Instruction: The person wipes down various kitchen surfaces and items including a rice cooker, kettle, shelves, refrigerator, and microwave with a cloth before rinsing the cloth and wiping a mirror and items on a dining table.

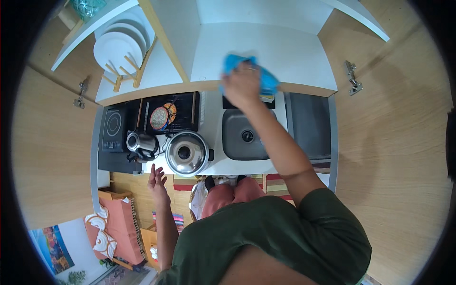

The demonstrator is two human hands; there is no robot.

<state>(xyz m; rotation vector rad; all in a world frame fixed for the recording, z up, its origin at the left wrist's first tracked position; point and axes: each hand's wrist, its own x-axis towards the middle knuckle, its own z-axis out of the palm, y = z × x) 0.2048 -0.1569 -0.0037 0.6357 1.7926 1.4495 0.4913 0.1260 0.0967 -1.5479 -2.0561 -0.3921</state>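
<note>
My right hand [243,83] is on a blue cloth [269,81], pressing it at the front edge of the white cabinet shelf [299,60]. Both hand and cloth are slightly blurred. Below them, partly behind my forearm, lies the grey sink [237,142]. My left hand [156,176] hangs with its fingers apart and nothing in it, near the counter's front edge. A lidded steel pot [187,153] and an electric kettle [142,141] stand on the counter close to it.
White plates [117,50] stand in a wooden rack [139,74] on the shelf's left side. Open cabinet doors [395,142] flank me. An induction hob [113,130] and a black tray with round trivets [159,118] lie on the counter's left. A glass item [87,7] stands higher up.
</note>
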